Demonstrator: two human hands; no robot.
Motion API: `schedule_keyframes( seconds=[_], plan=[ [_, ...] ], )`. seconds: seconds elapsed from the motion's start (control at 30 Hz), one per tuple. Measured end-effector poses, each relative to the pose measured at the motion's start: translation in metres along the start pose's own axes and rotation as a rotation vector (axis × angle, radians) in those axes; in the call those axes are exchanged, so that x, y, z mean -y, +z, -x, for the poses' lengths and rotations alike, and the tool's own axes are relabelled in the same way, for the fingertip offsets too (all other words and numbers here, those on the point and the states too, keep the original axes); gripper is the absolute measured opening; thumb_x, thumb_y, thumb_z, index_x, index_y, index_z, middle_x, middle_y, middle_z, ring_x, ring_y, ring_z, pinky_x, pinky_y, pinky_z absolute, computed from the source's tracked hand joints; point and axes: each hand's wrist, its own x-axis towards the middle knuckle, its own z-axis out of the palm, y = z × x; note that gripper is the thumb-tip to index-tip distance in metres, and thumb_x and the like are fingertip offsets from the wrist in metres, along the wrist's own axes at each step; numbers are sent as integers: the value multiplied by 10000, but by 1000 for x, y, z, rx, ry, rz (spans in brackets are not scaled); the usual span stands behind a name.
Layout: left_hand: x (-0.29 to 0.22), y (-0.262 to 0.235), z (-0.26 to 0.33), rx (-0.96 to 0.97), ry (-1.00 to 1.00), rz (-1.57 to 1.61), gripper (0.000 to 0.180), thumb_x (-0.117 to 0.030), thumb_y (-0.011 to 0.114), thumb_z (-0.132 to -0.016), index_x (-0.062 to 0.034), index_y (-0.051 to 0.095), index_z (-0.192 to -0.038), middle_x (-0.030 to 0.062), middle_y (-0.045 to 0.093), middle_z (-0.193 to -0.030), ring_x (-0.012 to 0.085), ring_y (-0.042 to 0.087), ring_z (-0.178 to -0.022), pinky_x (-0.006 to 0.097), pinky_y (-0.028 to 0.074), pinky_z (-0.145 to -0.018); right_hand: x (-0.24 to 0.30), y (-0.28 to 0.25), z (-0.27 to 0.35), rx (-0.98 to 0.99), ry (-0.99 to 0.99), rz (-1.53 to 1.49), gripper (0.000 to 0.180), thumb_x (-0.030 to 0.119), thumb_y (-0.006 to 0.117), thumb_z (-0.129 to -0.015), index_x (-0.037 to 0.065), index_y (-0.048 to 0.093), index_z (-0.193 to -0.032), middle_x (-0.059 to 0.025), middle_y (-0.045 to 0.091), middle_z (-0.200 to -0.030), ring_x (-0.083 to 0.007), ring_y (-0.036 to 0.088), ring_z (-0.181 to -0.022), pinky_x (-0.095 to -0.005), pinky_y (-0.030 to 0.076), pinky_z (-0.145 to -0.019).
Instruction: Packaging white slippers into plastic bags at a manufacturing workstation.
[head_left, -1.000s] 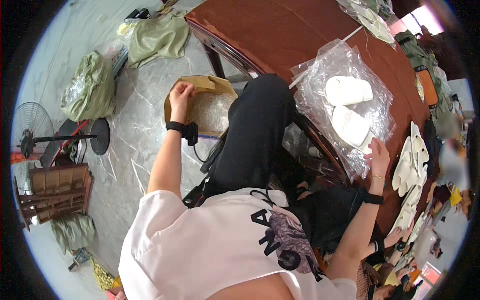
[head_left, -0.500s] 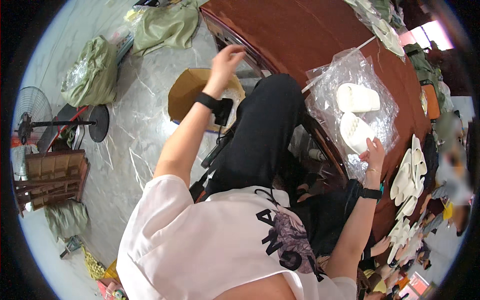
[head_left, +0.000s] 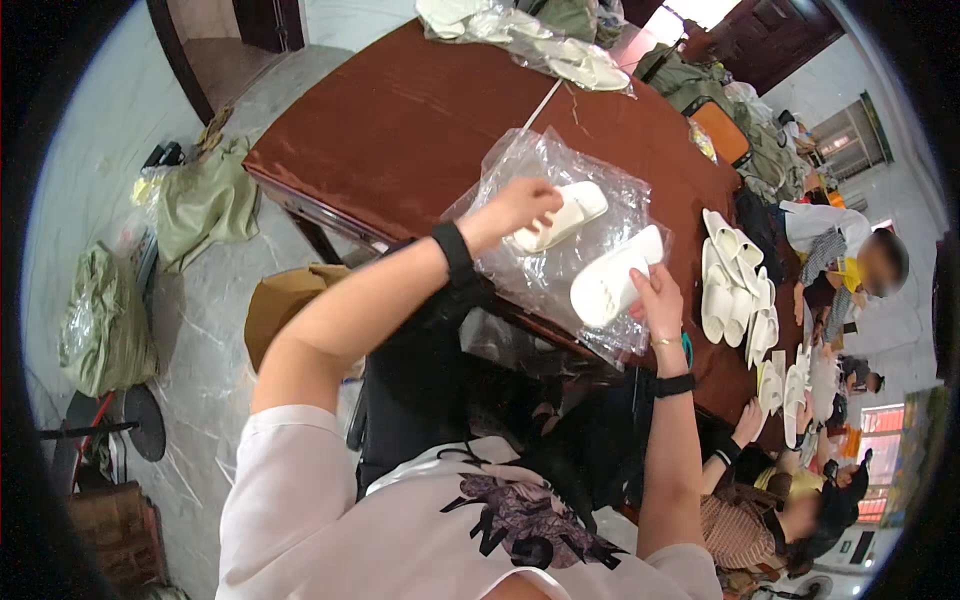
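Two white slippers lie on clear plastic bags on the brown table. My right hand [head_left: 658, 300] is closed on the edge of the nearer slipper [head_left: 603, 288], its thumb against the strap side. Over the near-left end of the farther slipper [head_left: 580, 212] is my left hand [head_left: 522, 207]. Its fingers are loosely bent and apart, with nothing seen in them; whether they touch the slipper I cannot tell. Beneath both slippers the crinkled clear plastic bags [head_left: 500, 178] spread to the table's front edge.
The brown table [head_left: 370, 120] reaches far left. Bagged slippers [head_left: 570, 60] lie at its far edge, and several white slippers [head_left: 735, 285] stand at the right. A cardboard box [head_left: 280, 305] sits on the floor at left. Other people's hands [head_left: 748, 425] work at the right.
My left hand has moved from above the cardboard box to the farther slipper. My right hand keeps hold of the nearer slipper. The view has turned toward the table.
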Motion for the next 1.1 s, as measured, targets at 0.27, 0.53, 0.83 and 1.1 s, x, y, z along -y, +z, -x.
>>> schedule_keyframes(
  seconds=[0.27,0.53,0.83,1.1],
  plan=[
    [66,43,-26,-140,-144,373,392,-284,608,-894,-41,535,-1193,57,583,-1082,120,535,-947,293,430,-810,-10,-6,37,-84,-242,596,464,488,618,-830,49,643,-977,-166,649,-863,-344,632,-793,-401,492,-684],
    [53,30,-28,-213,23,365,337,-270,594,-915,-29,576,-1149,21,592,-1044,103,519,-966,260,386,-849,-1,-16,39,-46,-454,832,283,357,666,-803,122,668,-961,-125,559,-903,-315,597,-838,-403,501,-692],
    [20,41,-13,-149,407,-213,139,-108,596,-906,-9,643,-990,87,680,-897,164,646,-840,267,495,-770,3,-24,37,314,-820,1008,242,303,703,-761,140,646,-930,-91,536,-997,-263,545,-977,-377,531,-752],
    [-25,60,22,-458,715,-712,337,-116,563,-911,-56,543,-1242,130,445,-1353,269,435,-1233,405,342,-1042,-3,-9,70,-21,-809,729,215,331,653,-802,152,585,-901,-29,479,-960,-201,502,-951,-289,545,-661]
  ],
)
